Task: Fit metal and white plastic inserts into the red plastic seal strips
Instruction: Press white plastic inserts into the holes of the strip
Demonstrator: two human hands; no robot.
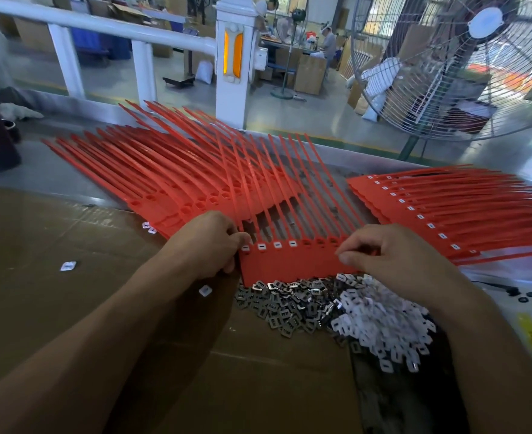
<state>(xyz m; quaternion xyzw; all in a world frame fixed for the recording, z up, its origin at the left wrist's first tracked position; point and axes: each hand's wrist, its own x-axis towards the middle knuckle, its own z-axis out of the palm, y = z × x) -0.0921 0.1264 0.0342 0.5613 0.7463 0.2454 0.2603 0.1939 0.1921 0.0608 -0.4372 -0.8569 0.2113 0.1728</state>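
Two hands' curled fingers (242, 238) pinching the red seal strip (289, 261) at either end.

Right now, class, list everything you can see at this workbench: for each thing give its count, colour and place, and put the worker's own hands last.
Held seal strip sheet: one, red, centre, four sockets showing white inserts.
Unfilled strip stack: many, red, fanned out at left rear.
Finished strip stack: many, red with white inserts, at right.
Metal inserts: a heap, silver-grey, just below the held sheet.
White plastic inserts: a heap, white, right of the metal heap.
Stray inserts: a few, white, loose on the cardboard at left.
Cardboard: one sheet, brown, covering the bench.
Fan: one, grey wire guard, right rear.
Railing: one, white, behind the bench.
Left hand: fingers pinch the sheet's left end.
Right hand: fingers curled at the sheet's right end.
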